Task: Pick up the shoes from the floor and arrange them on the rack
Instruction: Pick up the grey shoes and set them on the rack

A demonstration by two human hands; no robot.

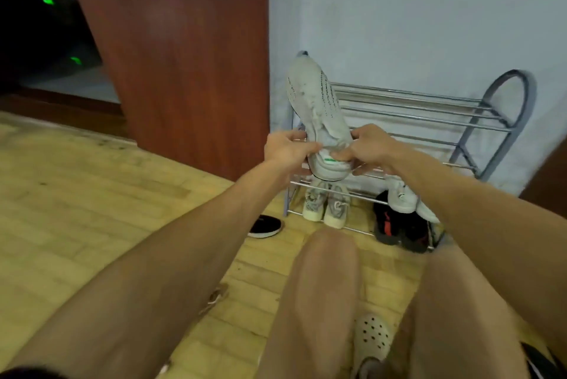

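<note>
**Step in hand:** placing one shoe. The white sneaker (316, 108) is off the floor (92, 194). It is held by its heel end in front of the left end of the rack (503, 96), toe tilted up and away toward the wall.

**Grip:** the left hand (287, 148) curls round the left side of the heel. The right hand (368, 148) pinches the heel from the right, fingers tucked beneath. Both are closed on the shoe; neither is spread.

**Rack:** the upper bars show nothing on them where visible. Low down sit a pale grey pair (326, 205), a black-and-red pair (395, 228) and a white shoe (402, 197) (whether this last rests on the bars or on the dark pair cannot be told). A black shoe (265, 226) lies on the floor just left of the rack and is outstanding.

**Judgement:** the task appears partly done. The next move calls for levelling the toe, laying the sole across two bars of an upper tier, then releasing. The bars are spaced apart, so the heel should bear squarely on one.
</note>
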